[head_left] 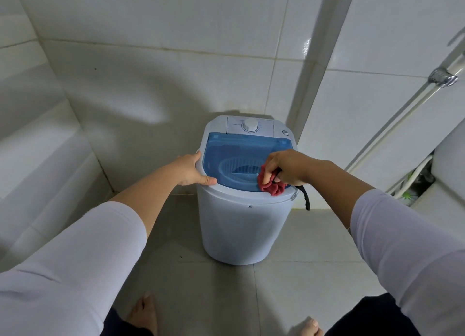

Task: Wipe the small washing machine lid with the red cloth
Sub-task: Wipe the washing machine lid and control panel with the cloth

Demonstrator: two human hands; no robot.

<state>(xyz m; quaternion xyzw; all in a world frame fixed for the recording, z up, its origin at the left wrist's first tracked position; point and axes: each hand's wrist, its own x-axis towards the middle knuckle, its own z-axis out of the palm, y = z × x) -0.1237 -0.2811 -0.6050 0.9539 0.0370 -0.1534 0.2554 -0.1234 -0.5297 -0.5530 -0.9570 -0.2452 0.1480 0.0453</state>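
The small washing machine (241,210) is standing on the tiled floor (302,298) in a corner, and its blue see-through lid (226,154) is lying closed on top. The right hand (289,168) is clenching the red cloth (273,186) in a bunch and is pressing it on the lid at about 4 o'clock, just at the near rim. The left hand (191,171) is gripping the white rim of the machine at about 9 o'clock, thumb on top, fingers curled around the edge; I think it is steadying the body.

The cloth is looking soft and limp, so it is best held as a wad in the fingers, with some fabric left free under them to touch the surface. The lid seems to be thin, smooth plastic, probably slippery and a little flexible, so I would press only lightly, more firmly near the rim where it is supported. The machine looks light and could slide on the smooth tiles, which is why the hold at the rim is useful. The dial (250,125) at 12 o'clock is sitting behind the lid, apart from the cloth. A dark cord (305,200) is hanging at the right side.
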